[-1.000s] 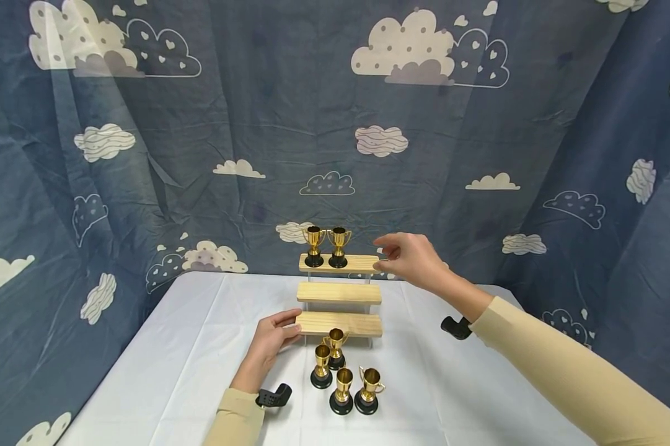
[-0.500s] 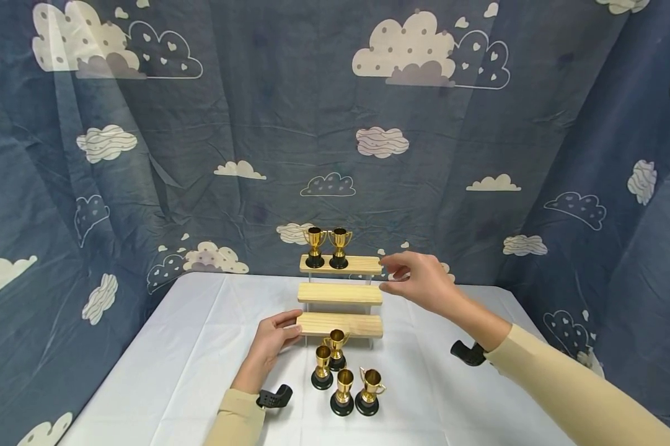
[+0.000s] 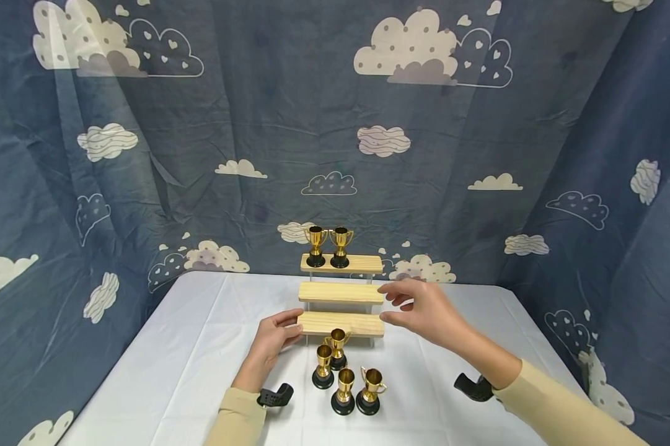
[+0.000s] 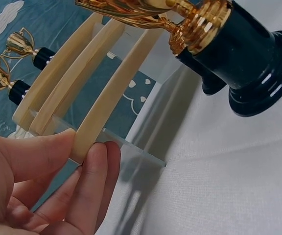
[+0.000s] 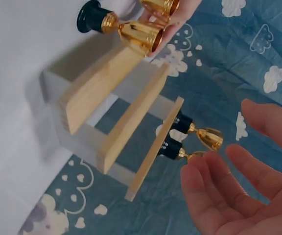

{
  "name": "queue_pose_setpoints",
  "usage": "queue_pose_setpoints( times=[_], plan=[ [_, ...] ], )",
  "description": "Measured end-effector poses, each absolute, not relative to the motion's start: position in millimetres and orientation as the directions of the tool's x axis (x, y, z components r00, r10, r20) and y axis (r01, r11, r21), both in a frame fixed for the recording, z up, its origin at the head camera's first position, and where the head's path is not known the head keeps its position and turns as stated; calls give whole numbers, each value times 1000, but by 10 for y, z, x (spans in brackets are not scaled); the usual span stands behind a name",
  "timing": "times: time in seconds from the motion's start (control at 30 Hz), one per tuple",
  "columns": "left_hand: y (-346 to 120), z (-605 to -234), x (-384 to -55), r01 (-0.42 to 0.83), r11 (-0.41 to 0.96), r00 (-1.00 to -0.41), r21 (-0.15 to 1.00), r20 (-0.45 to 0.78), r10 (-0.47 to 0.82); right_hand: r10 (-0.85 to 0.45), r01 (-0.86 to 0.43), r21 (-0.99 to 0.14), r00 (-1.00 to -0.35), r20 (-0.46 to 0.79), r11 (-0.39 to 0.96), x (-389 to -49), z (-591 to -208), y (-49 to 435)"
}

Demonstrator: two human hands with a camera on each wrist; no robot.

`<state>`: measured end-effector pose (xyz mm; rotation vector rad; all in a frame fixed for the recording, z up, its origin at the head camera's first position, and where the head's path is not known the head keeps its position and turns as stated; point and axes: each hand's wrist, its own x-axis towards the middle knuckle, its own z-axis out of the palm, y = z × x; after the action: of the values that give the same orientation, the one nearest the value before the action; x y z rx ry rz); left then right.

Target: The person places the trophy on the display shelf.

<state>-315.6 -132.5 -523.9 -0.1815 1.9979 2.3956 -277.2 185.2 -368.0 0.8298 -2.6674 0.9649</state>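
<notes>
Head view first: the left grip [image 3: 273, 341] has the left end of the bottom shelf [image 3: 340, 323] pinched between thumb and fingers. Over on the far side, the right grip [image 3: 429, 310] hangs near the shelf ends, fingers and thumb spread, nothing between them. Four cups, a back one [image 3: 338, 352], a left one [image 3: 323, 365] and a front pair [image 3: 344, 390], stand upright on the bench [image 3: 212, 359], right of the left grip and below and left of the right. Two more, the top pair [image 3: 340, 244], stand on the top shelf [image 3: 365, 264], up and left of the right grip.

To the left wrist: thumb above, fingers below, a firm-looking pinch on the wood, with a clear support [image 4: 136, 149] just beside the fingertips. The wood looks stiff and light; a tug there could well shift everything on it.

Right wrist now: a wide gap between thumb and curved fingers, the top pair beyond the fingertips, one partly hidden by them. Those cups look light, rigid and glossy, probably plastic and a touch slippery. Best hold, I'd judge: the bowl or the stem, sparing those thin handles.
</notes>
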Motion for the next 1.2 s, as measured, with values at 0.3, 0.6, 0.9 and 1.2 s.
queue_pose_setpoints(
  times=[0.3,0.6,0.9,1.2],
  plan=[
    [-1326,-5205,-3172,-103,-194,-991,976,-117,-65,-422,-536,-579,-843,333,615,-2581,-3831,1855],
    [-1317,-5196,-3136,-104,-215,-991,971,-121,-65,-366,-483,-635,-875,318,603,-2336,-4048,1834],
    [-1305,-5266,-3156,-111,-208,-988,972,-131,-84,-278,-417,-705,-909,312,573,-2152,-4305,1799],
    [-1309,-5272,-3168,-110,-203,-987,973,-131,-95,-181,-332,-751,-943,279,571,-2044,-4541,1730]
  ],
)
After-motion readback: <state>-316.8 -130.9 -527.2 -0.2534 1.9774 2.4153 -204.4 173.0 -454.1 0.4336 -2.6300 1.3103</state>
